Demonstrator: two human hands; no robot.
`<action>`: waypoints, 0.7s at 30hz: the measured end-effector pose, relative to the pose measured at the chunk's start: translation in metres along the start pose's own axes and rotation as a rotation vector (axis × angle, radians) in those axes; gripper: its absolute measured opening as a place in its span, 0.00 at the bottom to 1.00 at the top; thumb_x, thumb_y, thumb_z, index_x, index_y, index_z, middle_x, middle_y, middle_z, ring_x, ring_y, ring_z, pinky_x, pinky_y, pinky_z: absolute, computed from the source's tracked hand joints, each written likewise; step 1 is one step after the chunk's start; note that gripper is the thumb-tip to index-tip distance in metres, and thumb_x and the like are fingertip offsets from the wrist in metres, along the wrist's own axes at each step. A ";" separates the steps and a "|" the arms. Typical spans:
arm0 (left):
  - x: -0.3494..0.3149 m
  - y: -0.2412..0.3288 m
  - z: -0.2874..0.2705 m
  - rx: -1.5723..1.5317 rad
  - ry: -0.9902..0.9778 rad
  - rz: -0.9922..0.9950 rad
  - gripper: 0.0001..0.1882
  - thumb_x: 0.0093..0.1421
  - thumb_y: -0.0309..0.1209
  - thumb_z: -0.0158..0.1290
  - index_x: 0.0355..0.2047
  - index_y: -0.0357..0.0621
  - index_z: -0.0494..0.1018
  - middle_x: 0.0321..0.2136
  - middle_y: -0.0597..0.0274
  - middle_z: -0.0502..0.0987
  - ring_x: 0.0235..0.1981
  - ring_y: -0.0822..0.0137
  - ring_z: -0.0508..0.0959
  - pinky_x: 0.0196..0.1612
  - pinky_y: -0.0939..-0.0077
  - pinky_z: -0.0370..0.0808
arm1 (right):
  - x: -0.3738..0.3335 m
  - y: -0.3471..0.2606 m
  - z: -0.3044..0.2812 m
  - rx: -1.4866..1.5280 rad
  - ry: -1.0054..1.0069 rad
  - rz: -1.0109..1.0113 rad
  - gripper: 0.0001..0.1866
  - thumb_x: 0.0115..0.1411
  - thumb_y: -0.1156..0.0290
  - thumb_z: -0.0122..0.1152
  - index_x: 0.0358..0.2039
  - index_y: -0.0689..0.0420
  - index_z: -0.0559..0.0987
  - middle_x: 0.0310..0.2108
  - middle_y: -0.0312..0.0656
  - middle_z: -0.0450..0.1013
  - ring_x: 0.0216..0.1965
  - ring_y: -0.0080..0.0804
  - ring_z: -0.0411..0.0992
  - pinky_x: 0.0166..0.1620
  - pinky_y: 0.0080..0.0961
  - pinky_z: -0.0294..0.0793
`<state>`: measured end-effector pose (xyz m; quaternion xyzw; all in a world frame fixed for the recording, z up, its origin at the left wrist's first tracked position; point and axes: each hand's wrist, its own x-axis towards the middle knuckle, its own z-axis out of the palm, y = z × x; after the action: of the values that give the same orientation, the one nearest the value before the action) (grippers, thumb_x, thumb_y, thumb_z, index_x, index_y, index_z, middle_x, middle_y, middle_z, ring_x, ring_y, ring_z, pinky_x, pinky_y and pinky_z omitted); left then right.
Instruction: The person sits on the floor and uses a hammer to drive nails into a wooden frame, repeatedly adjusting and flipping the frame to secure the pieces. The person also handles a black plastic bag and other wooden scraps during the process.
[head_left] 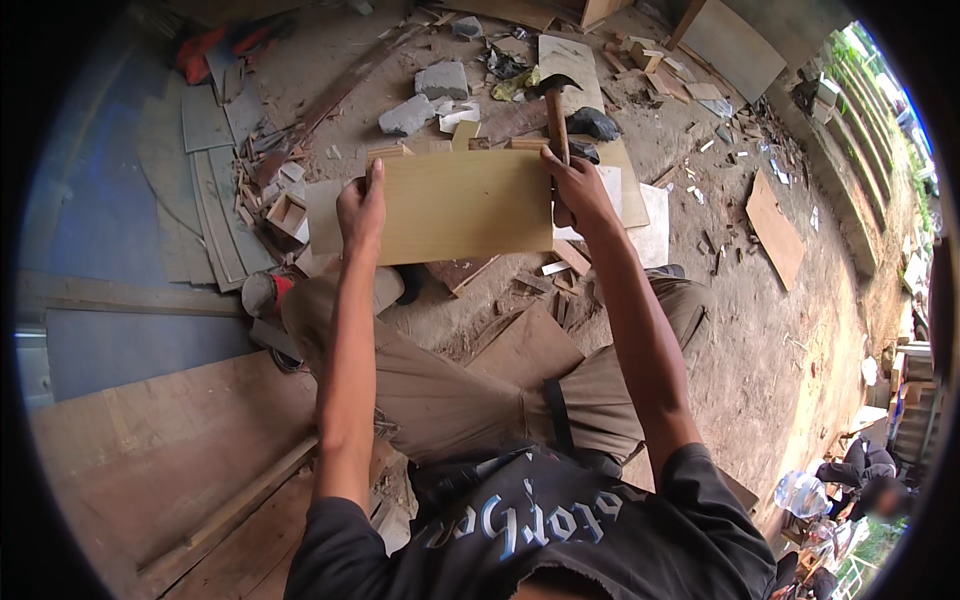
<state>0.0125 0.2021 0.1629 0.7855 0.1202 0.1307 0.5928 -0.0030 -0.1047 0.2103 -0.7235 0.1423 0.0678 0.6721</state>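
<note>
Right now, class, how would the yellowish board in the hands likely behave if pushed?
The yellowish board is probably stiff, showing no clear sag between the left hand and right hand. Being flat, it seems unlikely to roll.

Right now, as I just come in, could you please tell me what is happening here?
A person holds a flat wooden board in front of the knees, the left grip at one end and the right grip at the other. A hammer also appears to be in the right grip, its head pointing away from the person. Wood scraps and grey blocks lie on the ground around.
</note>
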 end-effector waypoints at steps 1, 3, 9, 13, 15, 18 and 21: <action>-0.012 0.002 -0.001 0.008 0.041 0.052 0.30 0.64 0.53 0.52 0.28 0.31 0.76 0.21 0.61 0.76 0.26 0.73 0.71 0.33 0.71 0.70 | -0.002 0.006 0.002 -0.003 0.026 -0.048 0.20 0.66 0.53 0.58 0.30 0.60 0.74 0.20 0.30 0.65 0.21 0.17 0.62 0.24 0.20 0.62; -0.026 -0.002 -0.003 0.017 0.119 0.157 0.34 0.67 0.55 0.44 0.26 0.30 0.73 0.19 0.59 0.74 0.26 0.71 0.70 0.33 0.69 0.69 | -0.005 0.023 0.004 -0.008 0.072 -0.138 0.20 0.66 0.54 0.58 0.30 0.60 0.74 0.21 0.29 0.66 0.22 0.16 0.62 0.25 0.20 0.62; -0.051 -0.084 0.042 -0.131 0.322 0.342 0.35 0.69 0.57 0.36 0.19 0.36 0.59 0.14 0.61 0.60 0.20 0.70 0.62 0.25 0.65 0.61 | 0.017 0.132 -0.006 -0.007 0.051 -0.377 0.16 0.66 0.59 0.58 0.36 0.62 0.73 0.26 0.29 0.65 0.29 0.18 0.60 0.31 0.21 0.63; -0.066 -0.171 0.041 -0.086 0.248 0.186 0.37 0.68 0.59 0.37 0.13 0.41 0.53 0.10 0.67 0.52 0.17 0.73 0.53 0.21 0.64 0.48 | 0.012 0.194 -0.009 -0.116 0.004 -0.391 0.15 0.66 0.63 0.60 0.44 0.61 0.74 0.25 0.30 0.63 0.27 0.18 0.58 0.29 0.18 0.61; -0.084 -0.180 0.033 0.019 0.097 -0.036 0.38 0.65 0.63 0.39 0.17 0.38 0.63 0.15 0.60 0.63 0.20 0.69 0.62 0.24 0.63 0.58 | -0.004 0.207 -0.010 -0.186 0.028 -0.412 0.17 0.66 0.62 0.60 0.45 0.63 0.74 0.25 0.31 0.63 0.26 0.20 0.59 0.29 0.21 0.61; -0.089 -0.197 0.012 0.144 0.085 -0.533 0.43 0.59 0.69 0.42 0.35 0.31 0.73 0.33 0.46 0.75 0.35 0.61 0.73 0.38 0.61 0.68 | -0.020 0.204 -0.007 -0.283 -0.108 -0.323 0.19 0.65 0.60 0.61 0.47 0.63 0.73 0.25 0.33 0.63 0.27 0.23 0.59 0.29 0.25 0.62; -0.071 -0.188 0.020 -0.110 -0.029 -0.730 0.58 0.52 0.73 0.47 0.61 0.27 0.63 0.60 0.41 0.66 0.60 0.53 0.68 0.60 0.62 0.64 | -0.017 0.239 -0.019 -0.306 -0.092 -0.271 0.20 0.65 0.61 0.61 0.49 0.62 0.73 0.24 0.33 0.62 0.27 0.21 0.58 0.29 0.24 0.62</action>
<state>-0.0538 0.2101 -0.0277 0.6596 0.3771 -0.0944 0.6433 -0.0915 -0.1348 -0.0109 -0.8257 0.0008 0.0304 0.5633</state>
